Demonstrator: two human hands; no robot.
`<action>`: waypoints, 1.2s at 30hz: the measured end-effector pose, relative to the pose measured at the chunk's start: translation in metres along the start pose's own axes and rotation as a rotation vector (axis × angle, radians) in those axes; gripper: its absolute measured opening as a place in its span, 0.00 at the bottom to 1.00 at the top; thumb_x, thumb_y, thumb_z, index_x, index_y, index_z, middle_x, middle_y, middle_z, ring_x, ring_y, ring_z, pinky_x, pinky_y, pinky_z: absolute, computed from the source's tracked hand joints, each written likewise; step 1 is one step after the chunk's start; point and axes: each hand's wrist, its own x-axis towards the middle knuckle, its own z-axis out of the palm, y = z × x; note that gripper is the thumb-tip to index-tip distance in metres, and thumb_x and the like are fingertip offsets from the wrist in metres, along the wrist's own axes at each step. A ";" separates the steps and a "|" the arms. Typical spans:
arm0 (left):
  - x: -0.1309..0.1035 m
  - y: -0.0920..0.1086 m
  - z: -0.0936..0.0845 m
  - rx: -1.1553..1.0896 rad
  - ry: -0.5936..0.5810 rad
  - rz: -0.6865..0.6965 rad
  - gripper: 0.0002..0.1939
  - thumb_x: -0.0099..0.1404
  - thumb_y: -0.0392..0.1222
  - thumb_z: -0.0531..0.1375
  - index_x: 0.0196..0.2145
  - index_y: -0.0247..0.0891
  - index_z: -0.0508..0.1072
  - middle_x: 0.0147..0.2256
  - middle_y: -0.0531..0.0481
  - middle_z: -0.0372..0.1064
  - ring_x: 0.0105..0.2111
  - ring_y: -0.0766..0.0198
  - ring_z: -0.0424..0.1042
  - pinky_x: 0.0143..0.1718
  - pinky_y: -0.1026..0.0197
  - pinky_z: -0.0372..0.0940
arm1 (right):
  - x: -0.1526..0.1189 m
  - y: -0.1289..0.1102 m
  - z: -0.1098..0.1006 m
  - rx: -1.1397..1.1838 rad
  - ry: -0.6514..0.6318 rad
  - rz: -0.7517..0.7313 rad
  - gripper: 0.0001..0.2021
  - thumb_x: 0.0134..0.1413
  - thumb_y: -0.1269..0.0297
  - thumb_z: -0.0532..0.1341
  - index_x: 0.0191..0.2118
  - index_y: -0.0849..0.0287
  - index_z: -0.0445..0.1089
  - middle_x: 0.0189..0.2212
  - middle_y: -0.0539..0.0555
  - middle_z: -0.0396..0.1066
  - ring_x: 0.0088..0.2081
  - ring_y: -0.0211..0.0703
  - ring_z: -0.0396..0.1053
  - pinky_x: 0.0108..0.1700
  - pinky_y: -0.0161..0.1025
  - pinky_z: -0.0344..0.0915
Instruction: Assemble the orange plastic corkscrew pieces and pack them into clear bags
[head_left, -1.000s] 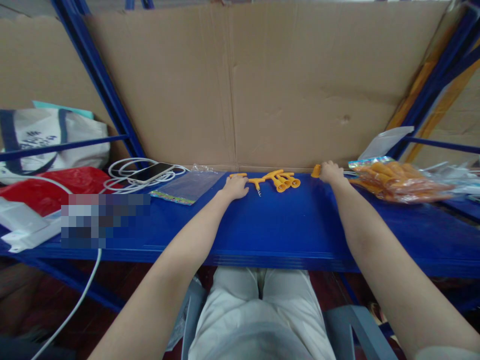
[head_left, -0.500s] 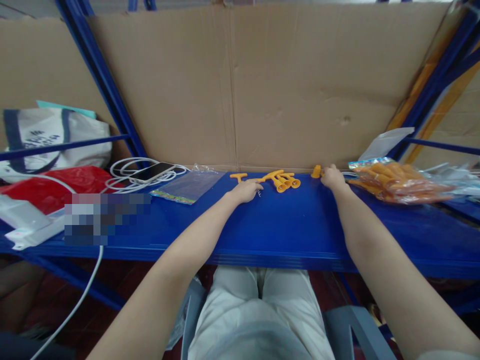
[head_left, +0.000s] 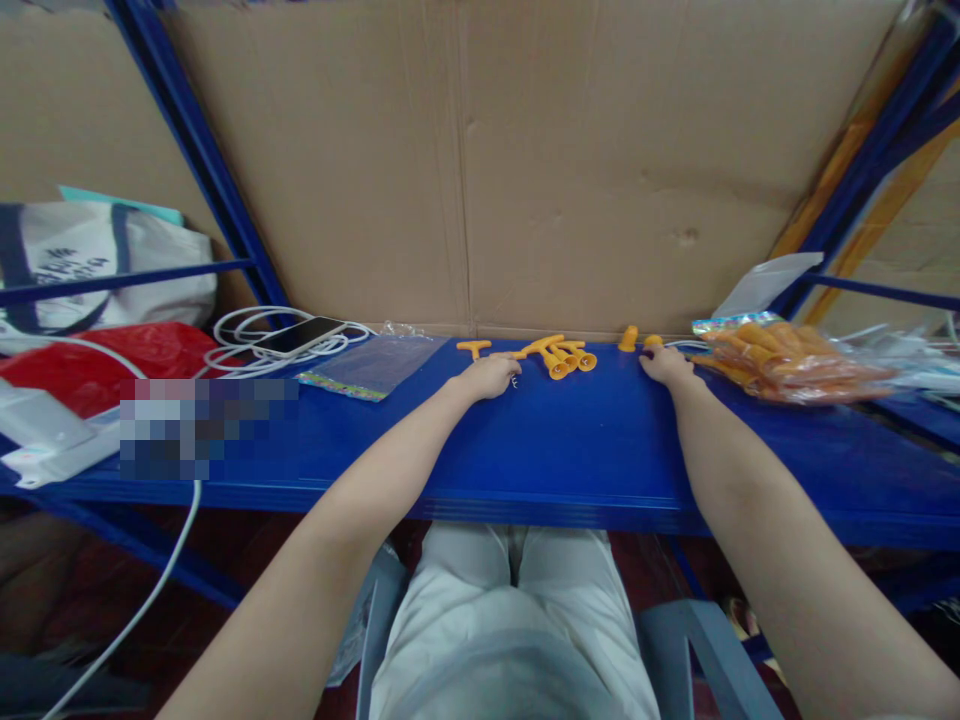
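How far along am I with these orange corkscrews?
Three corkscrews look done, grouped with cones over their shafts. In progress: your left hand is at a T-handle with its metal spiral bare, your right hand at an orange cone. Apparently left: another T-handle and an upright cone. I can't judge the bagged pieces.

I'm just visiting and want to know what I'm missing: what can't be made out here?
All in the head view:
- Whether the left hand grips the corkscrew: fingers cover it.
- Whether the right hand grips the yellow piece: too small.
- What lies under the pixelated patch.
- Lettering on the cloth bag: blurred.
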 end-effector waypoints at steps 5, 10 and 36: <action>-0.002 0.003 -0.006 0.009 0.002 0.007 0.19 0.65 0.31 0.52 0.46 0.37 0.78 0.53 0.43 0.73 0.53 0.56 0.72 0.57 0.56 0.65 | -0.012 -0.002 -0.008 0.029 0.121 0.016 0.20 0.62 0.65 0.51 0.56 0.59 0.68 0.53 0.70 0.67 0.56 0.63 0.67 0.54 0.56 0.65; -0.003 0.003 -0.007 0.000 0.002 0.017 0.19 0.65 0.30 0.52 0.47 0.37 0.78 0.53 0.44 0.74 0.54 0.57 0.72 0.57 0.57 0.65 | -0.010 -0.009 -0.019 0.032 0.098 0.001 0.19 0.61 0.64 0.51 0.55 0.60 0.68 0.53 0.70 0.69 0.54 0.63 0.69 0.52 0.56 0.66; -0.003 0.002 -0.009 -0.011 -0.012 0.030 0.20 0.64 0.31 0.51 0.48 0.39 0.78 0.54 0.46 0.74 0.55 0.58 0.71 0.57 0.57 0.65 | -0.021 -0.047 -0.075 0.088 -0.233 -0.167 0.22 0.54 0.61 0.66 0.54 0.58 0.73 0.31 0.56 0.77 0.27 0.44 0.74 0.27 0.35 0.67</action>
